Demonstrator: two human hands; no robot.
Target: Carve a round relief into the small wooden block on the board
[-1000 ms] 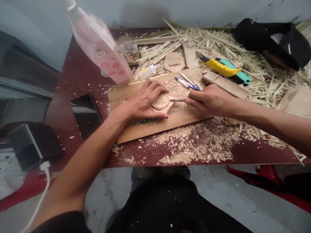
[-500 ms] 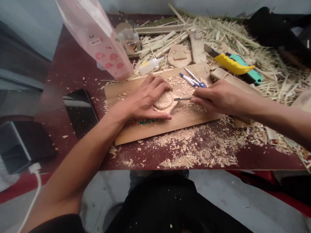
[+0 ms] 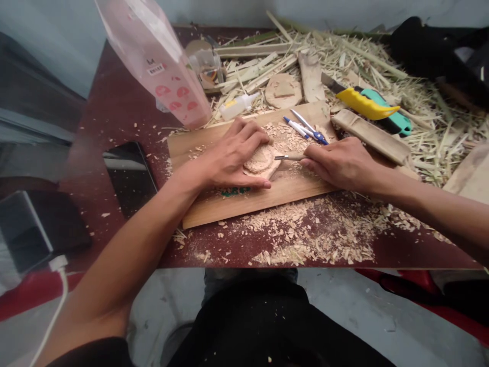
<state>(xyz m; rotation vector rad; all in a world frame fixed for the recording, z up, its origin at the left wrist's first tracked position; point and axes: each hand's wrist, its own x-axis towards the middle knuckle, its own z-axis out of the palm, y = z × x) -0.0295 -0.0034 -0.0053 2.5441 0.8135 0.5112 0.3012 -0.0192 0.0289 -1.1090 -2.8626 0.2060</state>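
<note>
My left hand (image 3: 233, 158) is wrapped round a round carved piece of wood (image 3: 260, 159), fingers along its far side and thumb along its near side. The piece lies on a wooden board (image 3: 206, 209) strewn with chips. From the right, my right hand (image 3: 338, 160) grips a wood-carving chisel (image 3: 292, 157) by its pale handle. The chisel's metal tip points left at the right edge of the round piece; whether it touches the wood I cannot tell. A pair of compasses (image 3: 311, 130) with a white and blue pen lies just beyond my right hand.
A black phone (image 3: 130, 176), a dark box (image 3: 42, 224) with a white cable and a pink plastic bag (image 3: 171, 76) are at left. Behind the board are a glue bottle (image 3: 239, 105), a wooden disc (image 3: 283, 92) and a yellow-handled knife (image 3: 367, 103). Shavings (image 3: 305, 234) litter the table.
My right hand has turned and its forearm has dropped lower, with the chisel still at the wood's right edge. The left hand keeps its hold; the whole view has shifted slightly.
</note>
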